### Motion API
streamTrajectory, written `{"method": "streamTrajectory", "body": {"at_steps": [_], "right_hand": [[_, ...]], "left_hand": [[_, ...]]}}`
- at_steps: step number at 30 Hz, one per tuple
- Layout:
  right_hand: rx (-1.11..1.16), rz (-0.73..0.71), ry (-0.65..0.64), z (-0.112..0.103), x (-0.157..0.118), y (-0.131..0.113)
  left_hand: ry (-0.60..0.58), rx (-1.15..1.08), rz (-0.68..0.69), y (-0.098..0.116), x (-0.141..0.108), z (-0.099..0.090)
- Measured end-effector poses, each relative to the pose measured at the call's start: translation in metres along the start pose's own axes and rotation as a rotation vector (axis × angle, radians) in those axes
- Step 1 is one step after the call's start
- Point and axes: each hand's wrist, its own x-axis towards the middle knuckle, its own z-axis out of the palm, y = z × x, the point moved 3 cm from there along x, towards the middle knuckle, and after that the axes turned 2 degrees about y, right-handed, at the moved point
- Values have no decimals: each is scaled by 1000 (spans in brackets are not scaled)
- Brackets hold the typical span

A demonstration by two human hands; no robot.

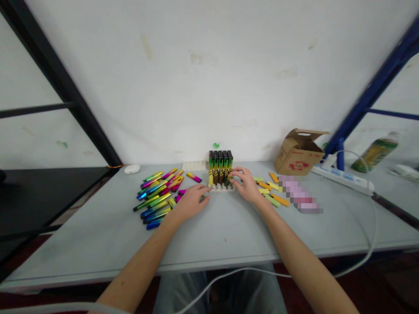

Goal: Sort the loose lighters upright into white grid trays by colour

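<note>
Rows of lighters (221,163) with black tops and green-to-yellow bodies stand upright in a white holed tray (222,190), close to the wall. My right hand (246,185) is at the right end of the rows, its thumb and fingers curled onto a lighter there. My left hand (194,201) rests at the tray's front left corner, thumb and fingers apart. A small yellow patch shows by its fingers; I cannot tell what it is. Left of that hand lies a pile of shiny multicoloured lighters (157,194).
Loose yellow, orange and green pieces (271,199) lie right of my right hand, beside a blurred pink item (299,194). Behind are an open cardboard box (299,155) and a power strip (347,179). A white case (132,169) sits at back left. A white cable (373,231) crosses the front edge.
</note>
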Motion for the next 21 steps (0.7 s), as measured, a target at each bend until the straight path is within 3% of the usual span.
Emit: {"method": "streamTrajectory", "body": {"at_steps": [13, 21], "right_hand": [[37, -57, -94, -1, 4, 11], [-47, 21, 8, 3, 2, 9]], "left_hand": [[2, -6, -2, -1, 0, 0], [14, -29, 3, 2, -1, -3]]}}
